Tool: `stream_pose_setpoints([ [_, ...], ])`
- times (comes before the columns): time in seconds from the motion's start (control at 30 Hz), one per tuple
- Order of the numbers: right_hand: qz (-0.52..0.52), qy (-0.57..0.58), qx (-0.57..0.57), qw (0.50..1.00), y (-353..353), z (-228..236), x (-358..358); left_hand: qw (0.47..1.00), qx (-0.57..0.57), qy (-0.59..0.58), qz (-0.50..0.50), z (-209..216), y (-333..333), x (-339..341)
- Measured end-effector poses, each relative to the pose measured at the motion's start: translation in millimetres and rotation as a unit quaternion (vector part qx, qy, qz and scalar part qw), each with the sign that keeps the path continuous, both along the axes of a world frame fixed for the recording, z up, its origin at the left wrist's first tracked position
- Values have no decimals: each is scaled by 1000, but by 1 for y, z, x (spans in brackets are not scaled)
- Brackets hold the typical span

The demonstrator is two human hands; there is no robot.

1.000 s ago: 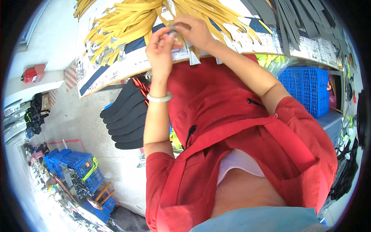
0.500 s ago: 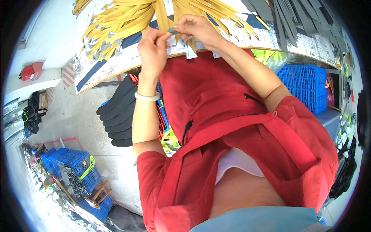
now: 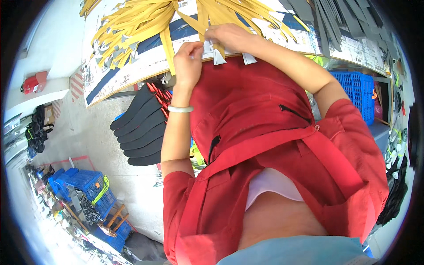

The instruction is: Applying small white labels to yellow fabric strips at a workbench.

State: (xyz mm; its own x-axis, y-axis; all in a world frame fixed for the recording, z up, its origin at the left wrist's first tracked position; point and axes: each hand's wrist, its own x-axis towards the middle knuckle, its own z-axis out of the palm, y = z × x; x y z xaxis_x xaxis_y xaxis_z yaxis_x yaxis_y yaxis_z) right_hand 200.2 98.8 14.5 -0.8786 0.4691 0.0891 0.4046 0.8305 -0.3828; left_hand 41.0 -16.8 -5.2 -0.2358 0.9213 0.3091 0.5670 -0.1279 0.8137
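Observation:
Both hands work close together at the table's near edge, in front of a fanned bundle of yellow straps [image 3: 137,24]. My left hand [image 3: 188,65] is closed, thumb and fingers drawn together; what they pinch, if anything, I cannot make out. Just to its right, my right hand [image 3: 232,37] bends its fingers down onto the pale end of a yellow strap [image 3: 207,46]. Strap ends with whitish-grey tips [image 3: 218,57] hang over the edge beneath my right hand. One yellow strap [image 3: 168,51] droops over the edge to the left of my left hand.
Dark grey strips [image 3: 340,24] lie at the table's far right. A blue plastic crate [image 3: 355,95] stands below on the right. Black curved padded pieces [image 3: 140,128] are stacked at lower left, with more blue crates [image 3: 86,185] on the floor beyond.
My hands have shifted right, the right one lower. A yellow strap now hangs down left of my left hand. The small grey piece seen between my fingers before no longer shows.

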Motion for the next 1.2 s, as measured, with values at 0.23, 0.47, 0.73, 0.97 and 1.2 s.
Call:
stream_pose_setpoints([
  [0.23,24,156,-234,959,13,14,1,995,33,-82,-43,7,19,-1],
  [0.47,37,137,-480,866,25,55,-12,950,12,-270,-158,29,29,-30],
  [0.73,-2,155,-453,878,23,67,-28,924,-31,-378,-57,51,25,-28],
  [0.97,-64,336,21,939,-5,12,-35,990,30,-133,17,36,28,-5],
  [1.2,-57,371,-366,851,-18,14,-22,966,-13,-229,-120,51,18,-34],
])
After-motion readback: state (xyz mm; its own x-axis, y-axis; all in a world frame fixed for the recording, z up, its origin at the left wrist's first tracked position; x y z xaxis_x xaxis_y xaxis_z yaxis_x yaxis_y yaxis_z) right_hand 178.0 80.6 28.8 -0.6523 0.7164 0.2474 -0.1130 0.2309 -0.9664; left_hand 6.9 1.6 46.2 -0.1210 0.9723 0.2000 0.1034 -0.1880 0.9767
